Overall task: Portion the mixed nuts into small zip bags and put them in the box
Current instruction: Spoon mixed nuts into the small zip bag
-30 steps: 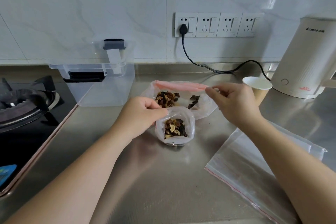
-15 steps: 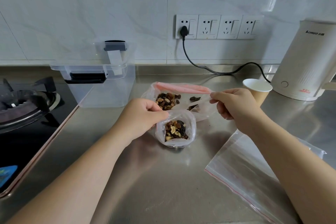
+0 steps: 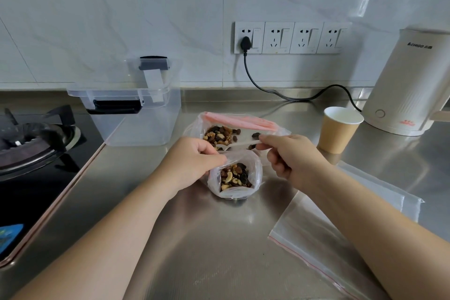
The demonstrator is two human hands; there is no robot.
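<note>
Scooping was the step in hand: the left hand (image 3: 192, 163) pinched open the small bag (image 3: 235, 178), part-filled, on the counter (image 3: 194, 251), while the right hand (image 3: 289, 156) gripped a spoon (image 3: 239, 145) in the big bag (image 3: 233, 129). Next likely called for tipping nuts across; the box (image 3: 136, 114) waited behind, left.

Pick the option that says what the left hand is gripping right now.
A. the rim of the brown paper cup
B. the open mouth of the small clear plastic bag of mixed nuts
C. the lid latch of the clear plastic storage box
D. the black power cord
B: the left hand pinches the rim of the small clear plastic bag of mixed nuts, holding it open on the steel counter.
</note>
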